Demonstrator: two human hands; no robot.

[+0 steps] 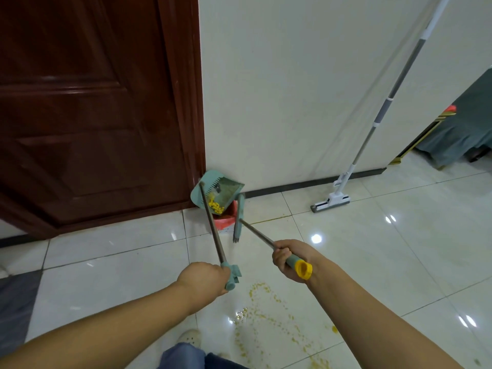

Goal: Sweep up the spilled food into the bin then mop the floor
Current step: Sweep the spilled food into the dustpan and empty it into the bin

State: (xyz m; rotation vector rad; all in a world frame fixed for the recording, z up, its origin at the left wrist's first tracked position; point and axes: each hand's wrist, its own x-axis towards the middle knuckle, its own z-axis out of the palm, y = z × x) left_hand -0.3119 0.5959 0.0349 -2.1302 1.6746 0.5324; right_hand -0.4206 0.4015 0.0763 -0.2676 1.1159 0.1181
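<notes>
left grip [203, 279] curled round dustpan [226, 186] handle, pan tilted over red bin [226, 221] in the door-wall corner, yellow food [215, 206] at its lip. right grip [288, 255] clasps broom [241, 211], head just beside bin; tiled floor [372, 249] open rightward.

The floor tiles [399, 249] were glossy and smooth, the door [93, 115] varnished dark wood, the dustpan [210, 179] matt teal plastic on a dull metal pole [213, 230].
</notes>
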